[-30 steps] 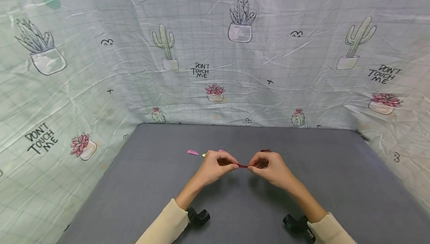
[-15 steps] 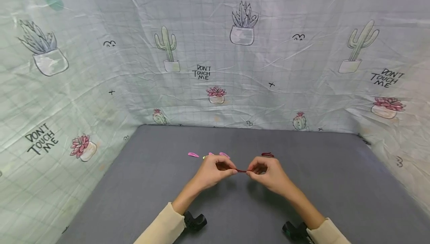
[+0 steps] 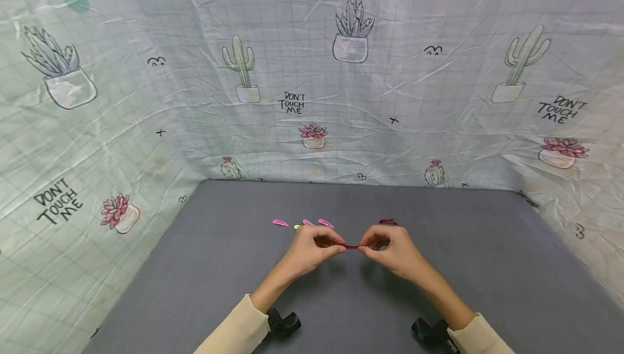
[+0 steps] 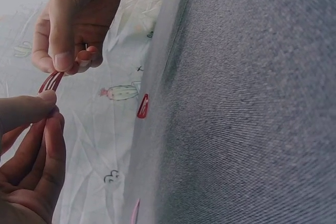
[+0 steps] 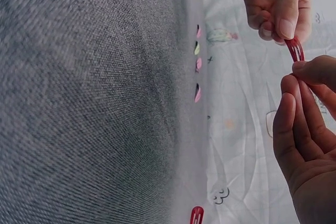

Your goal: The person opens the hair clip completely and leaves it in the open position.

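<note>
A dark red snap hair clip is stretched lengthwise between both hands, above the grey table. My left hand pinches one end between thumb and fingertips, and my right hand pinches the other. In the left wrist view, slots show along the middle of the red clip. From the right wrist, the same clip appears slightly curved, its ends hidden under the fingertips. Another red hair clip lies on the table just beyond my right hand.
Beyond my left hand lie several more hair clips: a pink one at the left, a yellow-green one partly covered by the hand, and a pink one at the right. A cactus-print cloth stands behind the grey table.
Both hands have come slightly nearer the body, uncovering more of the pink clips and the red clip behind. The pinch on the held hair clip stays. The head view has shifted slightly.
</note>
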The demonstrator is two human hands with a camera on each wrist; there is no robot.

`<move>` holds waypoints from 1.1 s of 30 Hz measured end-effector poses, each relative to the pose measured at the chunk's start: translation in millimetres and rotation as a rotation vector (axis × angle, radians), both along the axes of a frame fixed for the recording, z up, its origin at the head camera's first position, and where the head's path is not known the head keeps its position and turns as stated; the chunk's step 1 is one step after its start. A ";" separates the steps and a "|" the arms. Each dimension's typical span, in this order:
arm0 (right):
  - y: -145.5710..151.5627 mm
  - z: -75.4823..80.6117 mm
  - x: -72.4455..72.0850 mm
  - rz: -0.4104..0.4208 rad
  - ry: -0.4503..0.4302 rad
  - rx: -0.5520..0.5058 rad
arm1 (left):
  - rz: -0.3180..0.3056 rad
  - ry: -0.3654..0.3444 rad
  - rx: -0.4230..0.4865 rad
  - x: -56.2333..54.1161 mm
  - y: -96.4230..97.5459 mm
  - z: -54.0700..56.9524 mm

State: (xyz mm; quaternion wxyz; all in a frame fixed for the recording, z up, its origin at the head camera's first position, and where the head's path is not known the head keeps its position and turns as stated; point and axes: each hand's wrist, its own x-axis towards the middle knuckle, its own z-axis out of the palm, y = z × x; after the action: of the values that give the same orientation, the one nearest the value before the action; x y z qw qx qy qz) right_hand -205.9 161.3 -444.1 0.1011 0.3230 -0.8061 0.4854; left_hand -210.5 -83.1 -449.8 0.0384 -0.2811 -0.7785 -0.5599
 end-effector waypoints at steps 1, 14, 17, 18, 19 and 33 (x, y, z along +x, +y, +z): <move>0.0 0.3 -0.4 0.002 0.001 0.001 | 0.004 0.001 0.003 0.1 -0.1 -0.4; -1.1 3.8 -0.6 0.018 0.012 -0.014 | 0.017 0.039 0.027 -0.5 0.7 0.8; -1.3 3.9 0.7 0.010 0.002 -0.016 | 0.015 0.049 0.030 0.0 0.0 0.3; -1.3 3.9 1.3 0.009 -0.001 -0.016 | 0.014 0.051 0.031 0.3 -0.3 0.1; -1.3 3.9 1.6 0.008 -0.005 -0.017 | 0.016 0.054 0.031 0.7 -0.7 0.0; -2.6 2.4 3.5 0.009 0.013 -0.019 | 0.013 0.123 0.029 2.5 0.8 -0.7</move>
State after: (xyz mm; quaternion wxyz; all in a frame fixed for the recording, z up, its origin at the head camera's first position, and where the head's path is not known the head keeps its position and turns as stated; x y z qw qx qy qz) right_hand -202.4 158.7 -441.7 0.1073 0.3286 -0.7993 0.4916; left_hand -207.9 -82.3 -450.5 0.0940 -0.3094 -0.7682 -0.5526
